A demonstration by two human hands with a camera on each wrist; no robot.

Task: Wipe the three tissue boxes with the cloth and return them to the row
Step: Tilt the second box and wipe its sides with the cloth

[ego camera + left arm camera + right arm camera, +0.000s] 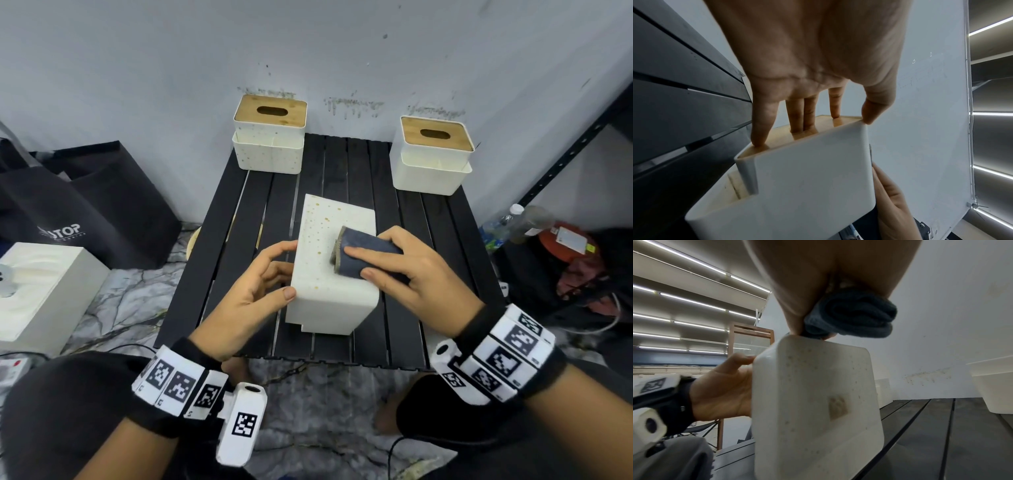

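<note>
From the head view I see the white speckled tissue box (334, 270) tipped on its side mid black slatted tabletop (346, 161), its lid face hidden from me. My left hand (253, 287) grips its left side, thumb on the near upper edge; my right hand (407, 270) pinches the folded dark blue cloth (363, 251) against its upper face. Two wooden-lidded white tissue boxes (270, 137) stand apart at the far edge, with open slats between.

Left wrist: fingertips (760, 139) press the wood-coloured face; the near corner is cut off.

Right wrist: my palm hides most of the cloth; the box fills the foreground.
</note>
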